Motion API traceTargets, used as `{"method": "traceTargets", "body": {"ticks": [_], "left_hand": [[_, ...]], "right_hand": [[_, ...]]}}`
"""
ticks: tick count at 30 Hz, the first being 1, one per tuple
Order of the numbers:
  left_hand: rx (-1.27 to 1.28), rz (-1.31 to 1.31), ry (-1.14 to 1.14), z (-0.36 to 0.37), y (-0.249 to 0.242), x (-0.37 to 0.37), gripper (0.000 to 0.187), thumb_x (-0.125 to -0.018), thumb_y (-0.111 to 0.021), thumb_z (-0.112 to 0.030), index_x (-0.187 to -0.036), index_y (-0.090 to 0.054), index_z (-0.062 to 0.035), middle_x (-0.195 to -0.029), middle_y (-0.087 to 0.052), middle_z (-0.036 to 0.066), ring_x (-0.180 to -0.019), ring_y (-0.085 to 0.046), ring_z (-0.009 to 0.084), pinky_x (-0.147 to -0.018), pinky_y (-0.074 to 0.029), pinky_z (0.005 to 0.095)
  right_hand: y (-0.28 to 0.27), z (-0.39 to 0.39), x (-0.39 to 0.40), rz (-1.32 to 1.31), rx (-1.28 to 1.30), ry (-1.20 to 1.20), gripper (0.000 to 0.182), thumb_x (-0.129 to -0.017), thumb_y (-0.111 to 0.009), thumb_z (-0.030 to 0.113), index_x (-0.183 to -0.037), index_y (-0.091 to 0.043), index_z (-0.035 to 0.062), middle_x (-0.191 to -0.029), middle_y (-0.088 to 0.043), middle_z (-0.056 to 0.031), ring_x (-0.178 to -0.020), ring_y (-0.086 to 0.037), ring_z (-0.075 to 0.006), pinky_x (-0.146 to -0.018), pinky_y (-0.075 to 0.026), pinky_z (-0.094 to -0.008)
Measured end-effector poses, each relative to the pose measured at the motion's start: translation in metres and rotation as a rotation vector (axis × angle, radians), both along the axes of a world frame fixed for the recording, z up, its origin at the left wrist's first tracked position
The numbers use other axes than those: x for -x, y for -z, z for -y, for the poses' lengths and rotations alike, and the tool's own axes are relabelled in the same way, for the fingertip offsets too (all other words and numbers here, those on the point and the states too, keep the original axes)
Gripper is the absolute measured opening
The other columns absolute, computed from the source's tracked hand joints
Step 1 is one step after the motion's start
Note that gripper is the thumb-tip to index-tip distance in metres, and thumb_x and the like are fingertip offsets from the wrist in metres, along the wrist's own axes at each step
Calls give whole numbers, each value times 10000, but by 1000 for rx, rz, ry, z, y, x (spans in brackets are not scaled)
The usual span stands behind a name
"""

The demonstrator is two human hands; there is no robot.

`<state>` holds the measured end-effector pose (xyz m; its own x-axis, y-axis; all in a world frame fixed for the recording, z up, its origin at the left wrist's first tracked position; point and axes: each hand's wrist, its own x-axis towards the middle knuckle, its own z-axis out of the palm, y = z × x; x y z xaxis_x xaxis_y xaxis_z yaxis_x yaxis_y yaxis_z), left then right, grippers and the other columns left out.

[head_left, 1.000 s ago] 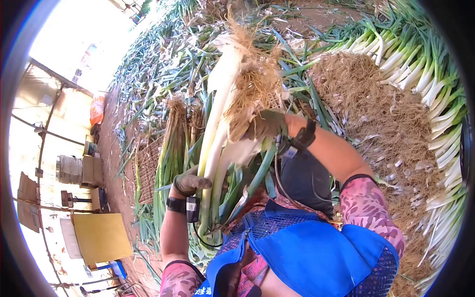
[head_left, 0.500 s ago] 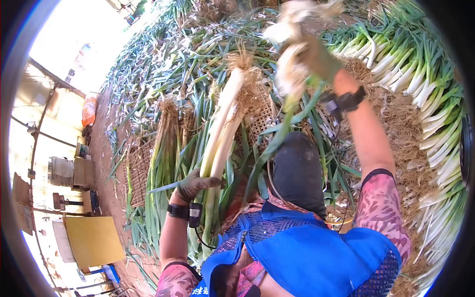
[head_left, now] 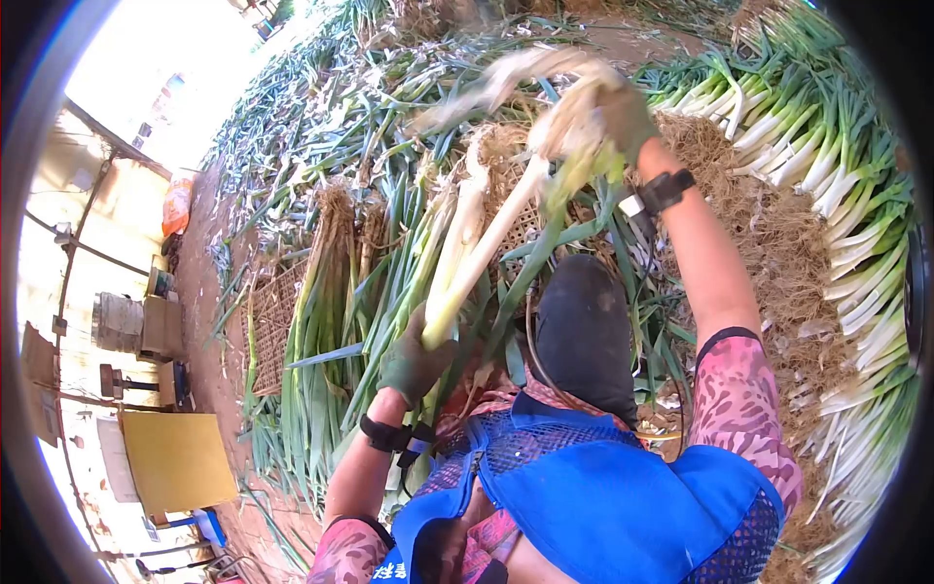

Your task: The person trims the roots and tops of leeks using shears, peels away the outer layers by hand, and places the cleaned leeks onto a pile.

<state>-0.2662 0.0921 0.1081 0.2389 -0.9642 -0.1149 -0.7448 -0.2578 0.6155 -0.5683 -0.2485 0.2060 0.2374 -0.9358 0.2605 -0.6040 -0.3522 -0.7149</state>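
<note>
My left hand [head_left: 418,362], in a dirty work glove, is closed round the lower shaft of a long white green onion [head_left: 494,229]. The onion slants up and right, its far end right at the pale peeled skins [head_left: 569,112]. Those skins are bunched in my gloved right hand [head_left: 625,119], whose fingers are closed; loose strips trail left, blurred by motion. Another pale green onion [head_left: 465,219] with a rooty end lies just left of the held one. To its left are more unpeeled green onions [head_left: 326,282], roots toward the top.
A wide heap of green leaf scraps [head_left: 321,146] covers the ground ahead. Along the right lies a long row of cleaned green onions [head_left: 856,263], roots facing inward. Woven mats [head_left: 277,331] show under the unpeeled ones. My dark-trousered knee [head_left: 584,321] is between my arms.
My left hand has moved right and the held onion now tilts toward my right hand. My right hand has come slightly down, its skins swinging left.
</note>
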Motion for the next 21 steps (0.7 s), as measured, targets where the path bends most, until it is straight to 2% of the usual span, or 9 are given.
{"method": "traceTargets", "body": {"ticks": [2, 5, 8, 11, 13, 16, 17, 19, 21], "left_hand": [[-66, 97, -37, -1, -15, 18, 760, -807, -682, -405, -1429, -376, -94, -1054, -665, 234, -963, -653, 396, -816, -511, 470], [-73, 285, -54, 1, -16, 37, 787, -829, -660, -413, -1466, -311, -108, -1099, -656, 233, -939, -648, 425, -785, -510, 495], [-53, 345, -23, 2, -5, 49, 814, -820, -678, -472, -1463, -327, -116, -1081, -661, 223, -933, -655, 411, -774, -508, 502], [-92, 368, 19, -4, -15, 66, 832, -816, -679, -500, -1469, -325, -125, -1080, -660, 226, -933, -656, 405, -771, -505, 506], [-53, 384, 53, -7, -16, 66, 810, -815, -686, -484, -1457, -339, -132, -1047, -669, 222, -916, -661, 401, -768, -507, 500], [-147, 331, -4, 0, -18, 59, 796, -801, -701, -479, -1438, -362, -144, -1041, -677, 202, -928, -661, 392, -776, -506, 494], [-150, 304, -35, 2, -18, 56, 783, -794, -709, -492, -1420, -384, -152, -1042, -684, 183, -941, -663, 384, -783, -508, 488], [-136, 209, -66, 2, -15, 47, 778, -796, -709, -501, -1417, -390, -158, -1050, -685, 180, -953, -663, 382, -792, -508, 486], [-164, 189, -66, 4, -17, 40, 776, -805, -702, -514, -1417, -388, -156, -1094, -672, 200, -984, -664, 368, -817, -511, 470]], "right_hand": [[-2, 33, 42, -573, 133, 178, 251, -853, -609, 46, -1099, -647, 77, -1078, -706, -44, -860, -692, -158, -842, -552, -275], [9, 24, 45, -20, 289, -274, 364, -862, -623, 10, -1222, -608, 62, -1123, -683, -63, -932, -675, -153, -820, -562, -251], [24, -5, -13, 96, -241, -463, 324, -914, -645, 192, -1238, -648, 189, -1124, -689, -72, -951, -658, -210, -900, -533, -344], [7, -49, -50, -358, -261, -562, 385, -770, -747, 230, -1138, -695, 130, -1005, -719, -124, -846, -674, -223, -796, -525, -366], [91, 0, -74, -565, -27, -593, 435, -704, -750, 269, -1097, -701, 89, -983, -712, -164, -836, -684, -284, -766, -521, -401], [78, -23, -81, -369, 208, -395, 272, -816, -644, 218, -1058, -689, 103, -966, -706, -174, -867, -694, -296, -775, -530, -410], [92, 2, -70, -54, 161, -333, 195, -870, -601, 183, -1019, -678, 84, -899, -690, -135, -800, -683, -256, -723, -541, -373], [48, 7, -47, 886, -630, 151, 179, -940, -552, 173, -1035, -645, 54, -816, -661, -113, -667, -655, -171, -614, -553, -278], [45, 18, -35, 1244, -566, -134, 264, -938, -555, 170, -1147, -595, 14, -842, -663, -113, -670, -650, -155, -627, -562, -268]]}}
